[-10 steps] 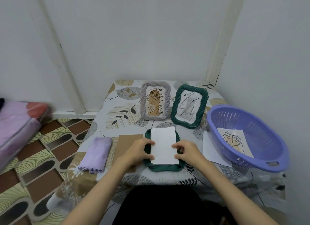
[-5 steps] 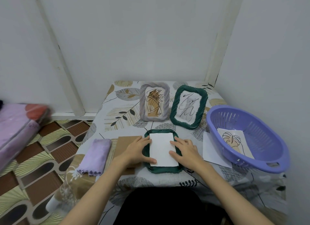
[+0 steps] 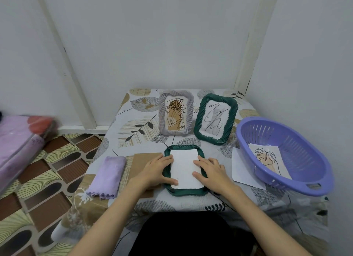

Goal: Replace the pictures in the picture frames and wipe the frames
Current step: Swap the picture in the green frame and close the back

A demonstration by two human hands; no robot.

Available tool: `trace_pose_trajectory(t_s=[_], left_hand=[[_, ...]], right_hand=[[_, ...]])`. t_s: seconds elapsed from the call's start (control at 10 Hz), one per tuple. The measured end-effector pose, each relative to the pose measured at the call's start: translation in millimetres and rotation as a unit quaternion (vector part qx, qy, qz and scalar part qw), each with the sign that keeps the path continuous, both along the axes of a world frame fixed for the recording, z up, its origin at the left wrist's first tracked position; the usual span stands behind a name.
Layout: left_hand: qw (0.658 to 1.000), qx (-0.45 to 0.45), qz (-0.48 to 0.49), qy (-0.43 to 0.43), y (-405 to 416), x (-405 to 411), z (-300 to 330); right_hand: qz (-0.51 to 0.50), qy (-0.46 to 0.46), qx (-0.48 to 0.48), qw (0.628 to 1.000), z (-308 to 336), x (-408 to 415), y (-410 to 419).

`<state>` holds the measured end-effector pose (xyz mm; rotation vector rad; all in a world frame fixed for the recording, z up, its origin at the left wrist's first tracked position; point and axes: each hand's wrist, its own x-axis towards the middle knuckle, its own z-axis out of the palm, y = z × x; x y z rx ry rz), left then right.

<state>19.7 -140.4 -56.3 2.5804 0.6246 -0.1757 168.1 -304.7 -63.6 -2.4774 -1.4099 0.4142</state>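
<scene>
White walls corner a leaf-print-covered table above brown patterned floor.

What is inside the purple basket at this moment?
Inside the purple basket lies one sheet with a leaf line drawing, face up against the near wall. Whether another sheet lies beneath it cannot be seen. A separate white paper sits partly under the basket's near side.

Both hands flatten out over the white sheet in the face-down green frame. A second ago the right hand pinches the sheet's lower right edge with curled fingers; now its fingers lie straight along the right side, pressing down. The left hand shifts from gripping the frame's left rim to lying flat, fingertips on the sheet's left edge, thumb near its lower corner.
</scene>
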Motion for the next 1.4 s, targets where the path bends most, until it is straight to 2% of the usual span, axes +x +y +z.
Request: trace_pose_trajectory(t_s=[0.2,0.3,0.4,0.5,0.7,0.8,0.9,1.0,1.1,1.2,1.3,1.4], left_hand=[[1.000,0.007,0.002,-0.001,-0.3,-1.1,0.1],[0.993,0.065,0.080,-0.057,1.3,-8.9,-0.2],[0.955,0.134,0.229,-0.132,6.0,-26.8,-8.8],[0.943,0.117,0.281,-0.138,0.7,-37.3,-13.3],[0.934,0.088,0.339,-0.062,-10.6,-29.9,-6.9],[0.936,0.052,0.345,-0.052,-6.8,-26.7,-2.1],[0.921,0.002,0.372,-0.112,0.5,-26.4,0.1],[0.879,-0.091,0.419,-0.209,12.7,-30.9,6.3],[0.819,-0.213,0.461,-0.265,30.8,-39.4,13.4],[0.768,-0.327,0.448,-0.321,38.0,-42.9,20.9],[0.771,-0.353,0.396,-0.353,30.2,-38.0,32.9],[0.788,-0.355,0.358,-0.354,25.3,-32.8,37.1]], right_hand=[[0.002,-0.002,0.001,1.000,0.1,0.6,0.2],[0.002,0.004,0.003,1.000,0.0,0.8,-0.3],[0.003,0.008,0.005,1.000,-0.4,0.9,0.1],[0.002,0.011,0.006,1.000,-1.3,0.3,0.1],[-0.002,0.019,0.008,1.000,1.7,-1.8,-1.1],[-0.003,0.023,0.005,1.000,2.9,-0.8,-1.2],[-0.004,0.025,-0.002,1.000,4.4,-0.7,-1.6],[-0.002,0.025,-0.005,1.000,5.1,-1.1,-1.6],[-0.001,0.029,-0.010,1.000,5.3,-0.4,-1.7],[-0.025,0.010,0.037,0.999,6.6,-2.7,1.6],[-0.059,0.098,0.224,0.968,25.1,-26.5,21.8],[-0.056,0.305,0.248,0.918,53.6,-65.7,53.3]])
